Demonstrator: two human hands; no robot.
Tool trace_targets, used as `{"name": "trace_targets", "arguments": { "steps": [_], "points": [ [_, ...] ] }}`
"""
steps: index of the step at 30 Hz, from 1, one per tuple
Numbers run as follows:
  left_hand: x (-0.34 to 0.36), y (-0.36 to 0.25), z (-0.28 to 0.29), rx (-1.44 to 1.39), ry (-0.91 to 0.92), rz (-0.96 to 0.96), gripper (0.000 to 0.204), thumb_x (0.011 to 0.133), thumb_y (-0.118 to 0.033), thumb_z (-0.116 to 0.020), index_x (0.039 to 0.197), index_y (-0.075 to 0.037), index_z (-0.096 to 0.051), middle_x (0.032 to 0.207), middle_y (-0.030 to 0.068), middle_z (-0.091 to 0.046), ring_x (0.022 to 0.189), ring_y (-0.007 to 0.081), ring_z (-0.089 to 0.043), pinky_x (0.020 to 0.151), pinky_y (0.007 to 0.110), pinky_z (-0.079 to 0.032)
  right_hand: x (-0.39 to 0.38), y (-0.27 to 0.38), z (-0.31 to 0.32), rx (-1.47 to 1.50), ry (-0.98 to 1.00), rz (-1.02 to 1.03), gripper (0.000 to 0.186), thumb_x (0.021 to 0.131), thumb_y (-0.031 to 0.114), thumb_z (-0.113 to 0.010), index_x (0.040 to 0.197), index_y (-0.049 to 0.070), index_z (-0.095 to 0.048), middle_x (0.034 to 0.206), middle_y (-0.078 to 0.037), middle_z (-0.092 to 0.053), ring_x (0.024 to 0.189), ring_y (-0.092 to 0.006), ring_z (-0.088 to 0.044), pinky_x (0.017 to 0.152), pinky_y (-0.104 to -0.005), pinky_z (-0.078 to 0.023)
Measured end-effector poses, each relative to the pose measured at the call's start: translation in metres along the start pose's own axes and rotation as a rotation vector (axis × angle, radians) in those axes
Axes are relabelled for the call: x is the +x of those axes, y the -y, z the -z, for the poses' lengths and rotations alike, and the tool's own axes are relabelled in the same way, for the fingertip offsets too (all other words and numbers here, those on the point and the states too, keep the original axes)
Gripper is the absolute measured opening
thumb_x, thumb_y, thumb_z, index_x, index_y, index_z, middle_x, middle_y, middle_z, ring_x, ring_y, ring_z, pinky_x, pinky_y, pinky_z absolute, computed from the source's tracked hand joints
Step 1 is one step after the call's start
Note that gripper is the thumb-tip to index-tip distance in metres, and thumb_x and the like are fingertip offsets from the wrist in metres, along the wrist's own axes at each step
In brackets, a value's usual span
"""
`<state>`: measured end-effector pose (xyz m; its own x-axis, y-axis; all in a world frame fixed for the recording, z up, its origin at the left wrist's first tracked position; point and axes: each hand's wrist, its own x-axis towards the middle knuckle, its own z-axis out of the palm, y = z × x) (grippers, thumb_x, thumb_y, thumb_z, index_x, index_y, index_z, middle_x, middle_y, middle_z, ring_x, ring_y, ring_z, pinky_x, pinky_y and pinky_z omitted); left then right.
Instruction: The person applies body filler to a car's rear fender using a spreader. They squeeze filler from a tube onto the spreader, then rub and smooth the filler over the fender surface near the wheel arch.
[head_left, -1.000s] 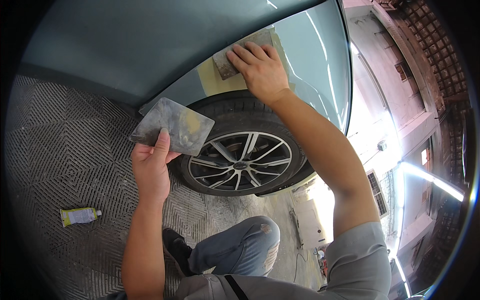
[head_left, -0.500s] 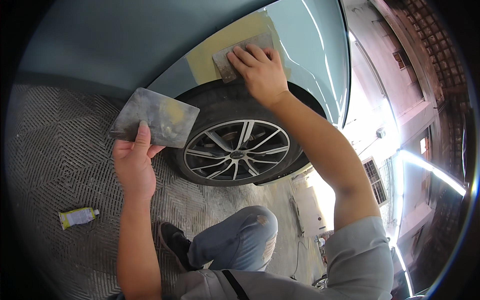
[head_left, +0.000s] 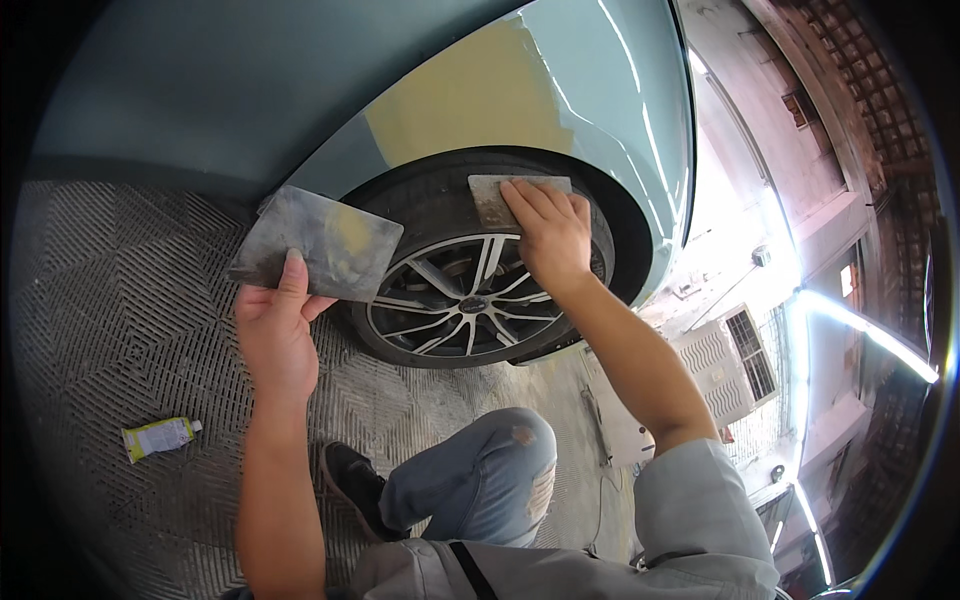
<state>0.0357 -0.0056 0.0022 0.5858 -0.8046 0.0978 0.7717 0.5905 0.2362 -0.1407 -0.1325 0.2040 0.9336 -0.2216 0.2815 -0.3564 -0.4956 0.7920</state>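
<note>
My left hand (head_left: 280,330) grips a flat grey metal plate (head_left: 320,240) by its near edge, thumb on top; a yellowish smear of filler marks its face. In my right hand (head_left: 553,235) is a thin, stained putty spreader (head_left: 492,203), its fingers laid across the blade. The spreader is in front of the tyre (head_left: 437,205), just above the alloy wheel (head_left: 473,305). Higher up, a broad yellow-beige patch of filler (head_left: 465,95) covers part of the blue-grey car fender (head_left: 610,110) over the wheel arch.
A yellow-and-white tube (head_left: 160,438) lies on the ribbed floor (head_left: 140,340) at the left. My bent knee (head_left: 510,450) and dark shoe (head_left: 355,485) are below the wheel. The car door (head_left: 230,90) spans the upper left. Bright tube lights (head_left: 870,340) show at the right.
My right hand has come down off the filler patch with the spreader, to in front of the tyre. The plate in my left hand has shifted slightly right and down.
</note>
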Motion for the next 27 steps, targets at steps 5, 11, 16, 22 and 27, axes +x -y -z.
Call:
{"name": "trace_targets", "arguments": {
  "steps": [5, 11, 16, 22, 27],
  "points": [
    [-0.002, 0.025, -0.014, -0.06, 0.016, 0.141, 0.02, 0.094, -0.014, -0.054, 0.108, -0.001, -0.057, 0.104, 0.0087, -0.063, 0.087, 0.0165, -0.065, 0.07, 0.03, -0.057, -0.002, 0.018, 0.034, 0.889, -0.052, -0.594, 0.025, 0.085, 0.003, -0.058, 0.109, 0.006, -0.062, 0.1, -0.006, -0.066, 0.089, -0.0144, -0.06, 0.08, -0.028, -0.045],
    [-0.01, 0.046, -0.02, -0.135, 0.142, 0.234, 0.018, 0.093, -0.011, -0.053, 0.108, -0.001, -0.057, 0.102, 0.0115, -0.065, 0.086, 0.0208, -0.067, 0.069, 0.034, -0.06, 0.0, 0.049, 0.052, 1.422, 0.239, -0.521, 0.013, 0.09, 0.01, -0.06, 0.098, 0.0, -0.061, 0.086, -0.003, -0.065, 0.077, -0.0101, -0.057, 0.071, -0.0244, -0.046],
    [-0.004, 0.041, -0.015, -0.115, 0.105, 0.165, 0.018, 0.093, -0.011, -0.053, 0.106, 0.0, -0.057, 0.1, 0.0114, -0.065, 0.085, 0.0195, -0.067, 0.066, 0.032, -0.06, -0.001, 0.038, 0.058, 0.621, 0.305, -0.076, 0.019, 0.081, 0.0, -0.059, 0.098, 0.005, -0.064, 0.084, -0.012, -0.063, 0.074, -0.0297, -0.062, 0.064, -0.0326, -0.051],
    [-0.011, 0.046, -0.025, 0.068, 0.041, 0.165, 0.017, 0.092, -0.012, -0.056, 0.104, -0.001, -0.059, 0.099, 0.0092, -0.065, 0.082, 0.0166, -0.067, 0.063, 0.029, -0.06, 0.01, 0.042, 0.042, 0.451, -0.048, 0.169, 0.044, 0.062, -0.002, -0.059, 0.104, 0.008, -0.064, 0.103, -0.008, -0.064, 0.093, -0.0276, -0.062, 0.078, -0.0364, -0.051],
    [-0.01, 0.042, -0.025, 0.09, -0.09, -0.039, 0.02, 0.091, -0.015, -0.059, 0.103, 0.001, -0.06, 0.099, 0.0091, -0.065, 0.082, 0.0168, -0.066, 0.07, 0.033, -0.059, 0.013, 0.062, 0.032, 0.65, 0.174, 0.286, 0.046, 0.06, 0.002, -0.062, 0.105, 0.01, -0.065, 0.107, -0.004, -0.063, 0.102, -0.0239, -0.059, 0.091, -0.0378, -0.045]
  ]
}}
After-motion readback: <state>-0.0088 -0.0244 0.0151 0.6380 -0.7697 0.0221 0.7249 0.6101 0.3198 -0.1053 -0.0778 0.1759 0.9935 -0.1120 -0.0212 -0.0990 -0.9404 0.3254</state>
